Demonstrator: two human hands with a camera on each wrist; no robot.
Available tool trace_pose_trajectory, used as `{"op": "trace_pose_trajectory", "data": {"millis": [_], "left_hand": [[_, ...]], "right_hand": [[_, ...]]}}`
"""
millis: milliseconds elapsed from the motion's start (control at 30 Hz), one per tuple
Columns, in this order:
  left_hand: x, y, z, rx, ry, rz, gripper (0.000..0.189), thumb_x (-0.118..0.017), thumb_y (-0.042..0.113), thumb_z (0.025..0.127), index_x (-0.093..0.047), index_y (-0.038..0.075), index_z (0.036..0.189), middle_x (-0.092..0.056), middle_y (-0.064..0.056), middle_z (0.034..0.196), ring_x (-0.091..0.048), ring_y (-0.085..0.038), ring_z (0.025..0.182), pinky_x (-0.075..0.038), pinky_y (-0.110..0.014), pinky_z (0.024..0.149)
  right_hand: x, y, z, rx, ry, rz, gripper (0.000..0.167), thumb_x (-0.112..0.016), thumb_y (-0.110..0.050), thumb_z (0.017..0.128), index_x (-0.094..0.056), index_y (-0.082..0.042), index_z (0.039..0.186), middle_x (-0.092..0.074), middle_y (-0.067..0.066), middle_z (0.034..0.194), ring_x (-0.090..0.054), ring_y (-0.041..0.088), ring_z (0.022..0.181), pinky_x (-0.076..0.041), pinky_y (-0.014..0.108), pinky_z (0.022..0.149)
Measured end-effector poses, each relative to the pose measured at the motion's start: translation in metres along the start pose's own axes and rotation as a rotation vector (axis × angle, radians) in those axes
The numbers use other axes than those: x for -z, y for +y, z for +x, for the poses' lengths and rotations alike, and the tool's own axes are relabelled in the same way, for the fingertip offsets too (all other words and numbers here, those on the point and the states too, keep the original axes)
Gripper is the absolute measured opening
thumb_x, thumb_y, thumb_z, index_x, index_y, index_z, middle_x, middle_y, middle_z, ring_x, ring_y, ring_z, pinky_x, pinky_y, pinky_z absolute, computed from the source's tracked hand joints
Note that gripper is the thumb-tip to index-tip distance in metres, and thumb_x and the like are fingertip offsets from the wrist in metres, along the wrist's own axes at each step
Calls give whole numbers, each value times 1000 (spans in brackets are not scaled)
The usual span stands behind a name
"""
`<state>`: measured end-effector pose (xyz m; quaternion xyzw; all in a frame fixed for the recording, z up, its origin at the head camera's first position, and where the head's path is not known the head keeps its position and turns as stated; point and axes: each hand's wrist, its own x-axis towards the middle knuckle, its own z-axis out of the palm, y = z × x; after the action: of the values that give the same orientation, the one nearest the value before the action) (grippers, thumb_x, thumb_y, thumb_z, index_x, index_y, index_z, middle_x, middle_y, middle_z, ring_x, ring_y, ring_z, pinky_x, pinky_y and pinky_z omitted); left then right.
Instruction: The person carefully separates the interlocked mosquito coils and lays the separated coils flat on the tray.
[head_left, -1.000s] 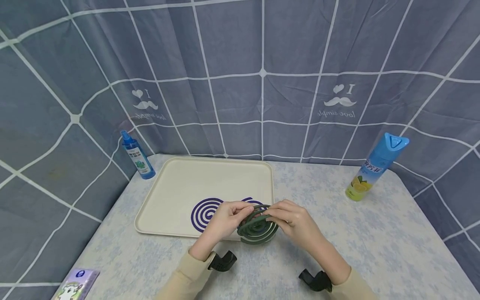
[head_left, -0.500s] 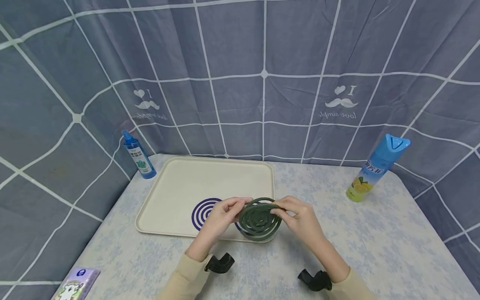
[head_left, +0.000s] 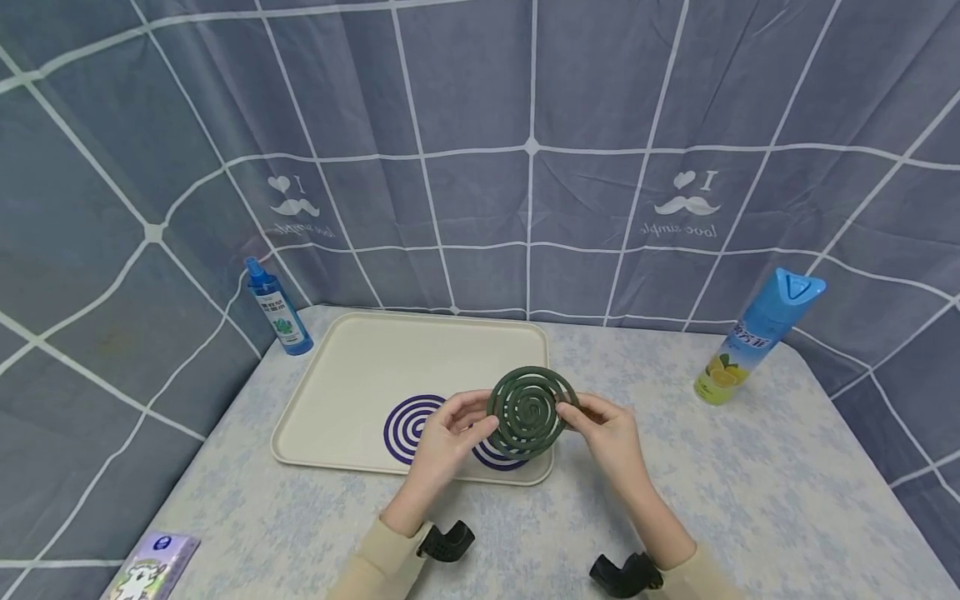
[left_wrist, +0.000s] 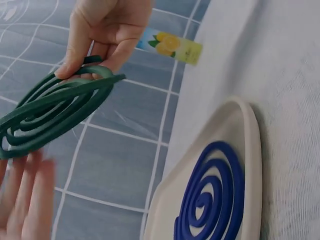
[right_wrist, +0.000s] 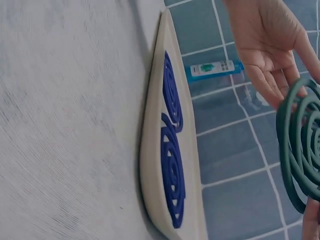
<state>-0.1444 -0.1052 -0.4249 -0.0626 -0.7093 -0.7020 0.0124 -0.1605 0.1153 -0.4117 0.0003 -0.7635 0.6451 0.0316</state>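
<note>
Both hands hold a dark green mosquito coil (head_left: 529, 410) raised above the front right corner of a cream tray (head_left: 435, 354). My left hand (head_left: 442, 433) has its thumb and fingers at the coil's left edge; those fingers look blurred in the left wrist view. At the opposite edge, my right hand (head_left: 611, 433) pinches the coil between thumb and fingers, as the left wrist view also shows. Seen from the side, the green coil (left_wrist: 55, 107) has uneven, spread rings; whether it is one coil or two nested ones I cannot tell. Two blue coils (right_wrist: 172, 175) lie flat on the tray.
A blue spray bottle (head_left: 280, 312) stands left of the tray. At the right stands a blue and yellow spray can (head_left: 753, 337) with lemons on it. A purple pack (head_left: 152, 569) lies at the front left. A grey checked curtain (head_left: 480, 200) hangs behind the table.
The green coil has been lifted and tilted up, so its face now shows to the head camera. Both hands have shifted to its left and right edges, uncovering more of the right blue coil.
</note>
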Motion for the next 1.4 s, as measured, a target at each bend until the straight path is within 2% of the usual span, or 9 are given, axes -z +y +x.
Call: {"op": "trace_pose_trajectory", "data": {"millis": [167,400,567,700,900,1000,1100,1233,1400], "left_hand": [[-6,1,-3,-24,119,66,27,-78,7,83,-63,2,105,-64,-11,99,-61,-7,87,-54,-18,71],[-9,-3,-4,-123,263,191,16,-80,12,82,-68,6,90,-69,-7,87,-63,-3,77,-53,-18,66],[-11,-3,-5,-151,297,233,13,-80,11,82,-69,7,88,-71,-7,84,-64,-3,75,-55,-18,64],[-11,-2,-5,-156,321,258,11,-78,9,83,-69,6,90,-72,-8,85,-65,-4,74,-55,-18,66],[-10,-1,-6,-210,290,325,10,-78,7,83,-71,8,90,-73,-5,86,-68,-9,77,-56,-20,67],[-10,-1,-7,-254,248,367,10,-79,7,82,-72,8,88,-73,-4,85,-69,-13,77,-58,-22,68],[-9,-1,-7,-272,213,379,9,-79,7,81,-72,8,87,-73,-4,83,-69,-12,76,-58,-23,68],[-8,-1,-7,-227,216,346,9,-80,9,81,-73,10,87,-72,-2,83,-66,-8,76,-57,-21,67],[-5,-1,-4,-137,233,287,8,-78,11,84,-73,10,90,-71,-4,93,-64,-7,83,-55,-19,70]], "right_hand": [[-3,5,0,-57,31,60,25,-73,-11,89,-72,3,109,-74,-2,94,-70,4,79,-58,23,79],[-8,10,-3,-61,42,116,26,-71,-9,90,-70,6,111,-74,-10,91,-69,3,81,-59,25,79],[-11,14,-4,-73,24,137,26,-71,-9,90,-69,7,111,-74,-8,89,-70,3,81,-59,23,78],[-10,16,-4,-77,-38,117,23,-71,-5,89,-66,6,109,-73,-1,91,-69,6,80,-59,26,78],[-8,16,-3,-25,-122,-19,26,-73,-4,87,-63,0,110,-69,10,98,-68,4,85,-57,22,76],[-6,13,-2,60,-107,-120,24,-74,-9,87,-66,-4,109,-72,9,93,-68,4,80,-56,20,72],[-5,10,-3,182,-77,-219,19,-75,-13,87,-69,-6,103,-72,6,83,-66,5,71,-55,20,65],[-4,6,-5,302,-46,-280,13,-76,-10,85,-70,-7,97,-69,2,75,-62,4,66,-53,20,58],[-5,4,-6,343,-34,-273,11,-76,-8,84,-72,-8,94,-69,0,74,-62,4,65,-53,20,56]]}}
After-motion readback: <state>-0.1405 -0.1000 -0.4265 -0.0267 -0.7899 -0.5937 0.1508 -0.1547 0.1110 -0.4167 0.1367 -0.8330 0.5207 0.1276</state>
